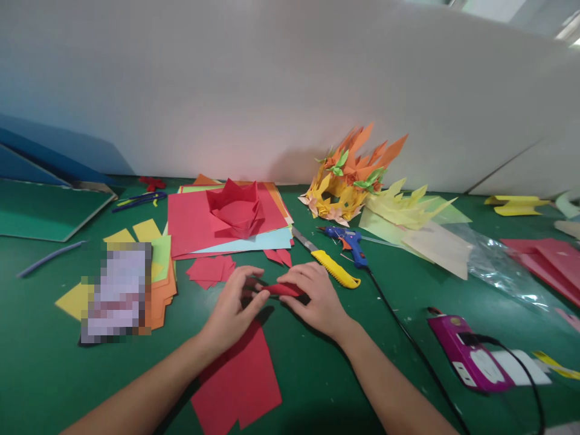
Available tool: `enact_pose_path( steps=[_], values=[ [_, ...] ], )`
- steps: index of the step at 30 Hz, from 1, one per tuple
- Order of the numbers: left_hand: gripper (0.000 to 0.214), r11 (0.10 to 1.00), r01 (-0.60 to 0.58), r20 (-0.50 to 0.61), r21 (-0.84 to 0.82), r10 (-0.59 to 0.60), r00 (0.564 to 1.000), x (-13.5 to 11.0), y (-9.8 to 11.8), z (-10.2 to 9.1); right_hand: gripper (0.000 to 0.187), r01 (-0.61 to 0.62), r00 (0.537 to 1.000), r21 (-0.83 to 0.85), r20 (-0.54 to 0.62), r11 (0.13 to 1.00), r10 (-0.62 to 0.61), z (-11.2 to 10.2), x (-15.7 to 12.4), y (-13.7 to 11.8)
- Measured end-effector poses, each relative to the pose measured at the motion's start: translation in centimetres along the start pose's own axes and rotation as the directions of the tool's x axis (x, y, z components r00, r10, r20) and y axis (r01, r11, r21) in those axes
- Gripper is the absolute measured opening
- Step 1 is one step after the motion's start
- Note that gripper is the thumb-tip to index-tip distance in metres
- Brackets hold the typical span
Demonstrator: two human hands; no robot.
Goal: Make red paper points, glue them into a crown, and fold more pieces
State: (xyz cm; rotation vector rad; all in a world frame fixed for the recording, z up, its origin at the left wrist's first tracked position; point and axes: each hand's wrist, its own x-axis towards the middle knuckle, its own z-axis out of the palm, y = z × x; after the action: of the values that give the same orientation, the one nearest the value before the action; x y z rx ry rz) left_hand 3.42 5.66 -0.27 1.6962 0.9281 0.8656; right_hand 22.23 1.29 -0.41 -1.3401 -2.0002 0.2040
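Observation:
Between my two hands, just above the green table, is a small folded piece of red paper (284,290). My right hand (312,296) pinches its right part, with fingers on top and thumb below. At its left end my left hand (238,302) has thumb and fingers curved around the paper, the thumb touching it. Larger red paper sheets (247,380) lie under my left wrist. Small red paper pieces (211,270) and red leaf-shaped cutouts (278,257) lie just beyond my hands. A yellow utility knife (335,269) rests beyond my right hand.
A red paper crown (238,208) sits on stacked sheets. Behind stand an orange-and-yellow paper crown (348,181) and a pale yellow one (408,205). A blue glue gun (347,241) trails a black cord to the right, near a purple power strip (469,353). A blurred phone-like object (118,293) lies left.

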Motion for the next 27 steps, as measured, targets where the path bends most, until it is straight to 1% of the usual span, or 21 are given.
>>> enact_pose_path(
  steps=[2, 3, 6, 8, 11, 13, 17, 19, 21, 24, 25, 27],
  values=[
    [0.027, 0.999, -0.020, -0.038, 0.035, 0.022, 0.999, -0.1, -0.1, 0.1, 0.017, -0.006, 1.000, -0.022, -0.009, 1.000, 0.006, -0.2, 0.0, 0.1],
    [0.029, 0.999, -0.021, -0.038, 0.038, 0.022, 0.999, -0.2, -0.1, 0.1, 0.017, -0.007, 1.000, -0.019, -0.016, 1.000, 0.007, -0.3, 0.0, 0.2],
    [0.036, 1.000, 0.005, 0.033, 0.022, -0.006, 0.999, -0.1, -0.2, 0.1, 0.018, -0.006, 0.999, 0.030, -0.037, 1.000, 0.007, -0.3, 0.0, 0.2],
    [0.032, 0.998, 0.016, 0.057, 0.052, -0.019, 0.998, -0.1, -0.2, -0.1, 0.020, 0.003, 0.999, 0.062, -0.040, 0.998, -0.001, -0.1, 0.0, 0.1],
    [0.022, 0.989, 0.011, 0.019, 0.148, -0.014, 1.000, 0.0, -0.1, -0.3, 0.025, 0.016, 0.999, 0.087, -0.041, 0.996, -0.013, 0.1, 0.1, -0.1],
    [0.019, 0.979, -0.021, 0.007, 0.200, 0.020, 1.000, 0.0, 0.0, -0.4, 0.027, 0.013, 0.998, 0.095, -0.064, 0.995, -0.007, 0.2, 0.1, -0.3],
    [0.017, 0.957, -0.124, 0.038, 0.261, 0.118, 0.992, 0.0, 0.0, -0.5, 0.017, 0.006, 0.989, 0.110, -0.148, 0.994, 0.011, 0.5, 0.2, -0.7],
    [0.017, 0.953, -0.147, 0.057, 0.264, 0.137, 0.989, -0.1, 0.1, -0.5, 0.015, 0.013, 0.984, 0.109, -0.177, 0.994, 0.007, 0.5, 0.2, -0.8],
    [0.015, 0.954, -0.132, 0.059, 0.268, 0.121, 0.991, -0.2, 0.1, -0.5, 0.016, 0.012, 0.981, 0.098, -0.193, 0.995, 0.007, 0.5, 0.3, -0.9],
    [0.022, 0.955, -0.039, 0.053, 0.294, 0.025, 0.998, -0.7, 0.2, -0.4, 0.016, -0.014, 0.977, 0.084, -0.211, 0.996, 0.031, 0.4, 0.3, -0.7],
    [0.023, 0.952, -0.010, 0.064, 0.306, -0.010, 0.998, -1.0, 0.3, -0.3, 0.015, -0.023, 0.975, 0.080, -0.219, 0.996, 0.041, 0.3, 0.4, -0.6],
    [0.018, 0.941, 0.002, 0.114, 0.338, -0.043, 0.993, -1.6, 0.7, -0.1, 0.014, -0.029, 0.968, 0.073, -0.245, 0.997, 0.046, 0.2, 0.4, -0.5]
  ],
)
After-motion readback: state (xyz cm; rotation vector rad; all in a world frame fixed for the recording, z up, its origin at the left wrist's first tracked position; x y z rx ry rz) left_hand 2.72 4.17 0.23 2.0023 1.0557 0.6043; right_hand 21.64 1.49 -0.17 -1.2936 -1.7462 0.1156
